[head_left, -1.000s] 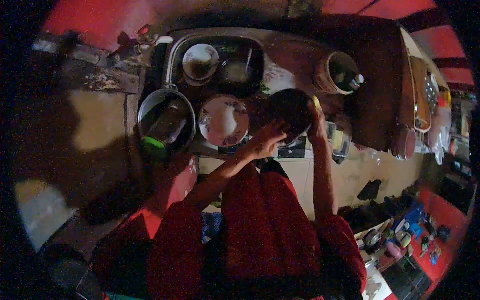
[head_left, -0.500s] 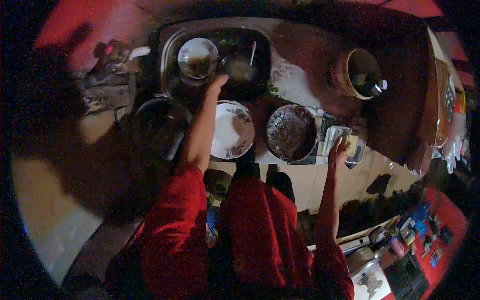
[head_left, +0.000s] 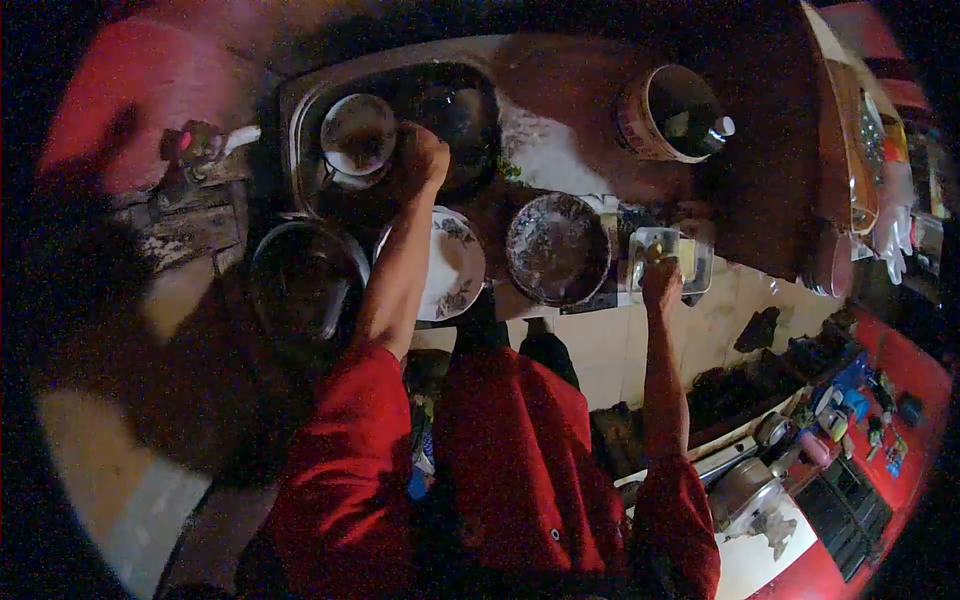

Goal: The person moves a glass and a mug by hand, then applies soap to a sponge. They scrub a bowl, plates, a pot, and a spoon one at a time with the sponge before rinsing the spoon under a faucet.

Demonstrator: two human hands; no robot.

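Over the dark sink, my left hand is closed beside a bowl; what its fingers hold, if anything, is too dark to make out. Below my left forearm, partly covered by it, lies a white patterned plate. My right hand reaches into a clear plastic container at the counter's front edge, its fingers closed on something I cannot make out. A second container with pale yellow contents sits just right of it. Between the hands stands a dark, stained round pan.
A large bucket with a bottle in it stands at the back right. A dark basin sits left of the plate. Plastic bags hang at the far right. Pots and small items lie lower right.
The view has shifted, so the counter appears farther left. My left hand has drawn into a closed shape near the bowl. My right hand's fingers have moved into the clear container.
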